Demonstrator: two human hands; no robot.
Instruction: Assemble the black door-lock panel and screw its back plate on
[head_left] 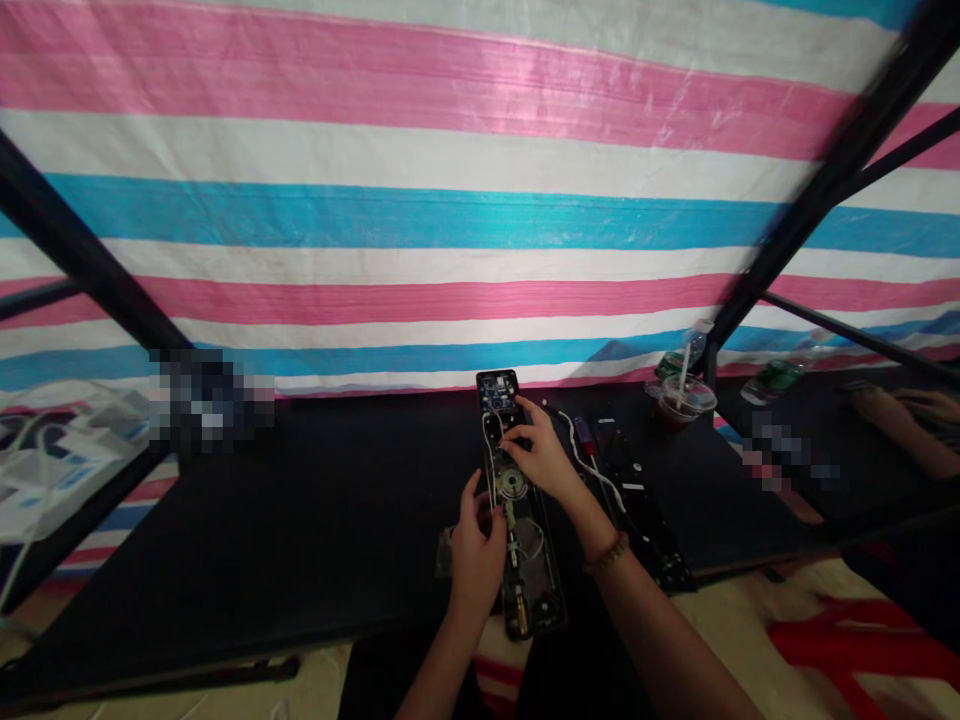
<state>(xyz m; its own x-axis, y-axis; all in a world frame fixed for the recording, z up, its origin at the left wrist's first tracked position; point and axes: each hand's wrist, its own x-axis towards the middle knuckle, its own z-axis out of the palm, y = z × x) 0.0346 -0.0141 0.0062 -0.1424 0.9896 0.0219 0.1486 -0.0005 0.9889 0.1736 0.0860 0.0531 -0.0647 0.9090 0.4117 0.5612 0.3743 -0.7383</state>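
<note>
A long, narrow black device housing (553,560) lies opened lengthwise before me, partly past the table's front edge. It has a green-blue circuit board (496,392) at the far end, a round speaker-like part (513,484) in the middle and a brass-coloured cylinder (522,606) at the near end. White wires (486,450) run along its left side. My left hand (477,550) grips the housing's left edge, fingers outside and thumb inside. Over the upper part, my right hand (546,458) has thumb and index finger pinched near the wires below the board; what lies between them is too small to tell.
Right of the housing lie a screwdriver (584,436), a white cable (609,482) and a long black panel (637,500). A plastic cup with a straw (685,400) and bottles stand farther right. Another person's hand (885,412) is at the far right. White boxes (67,480) sit left.
</note>
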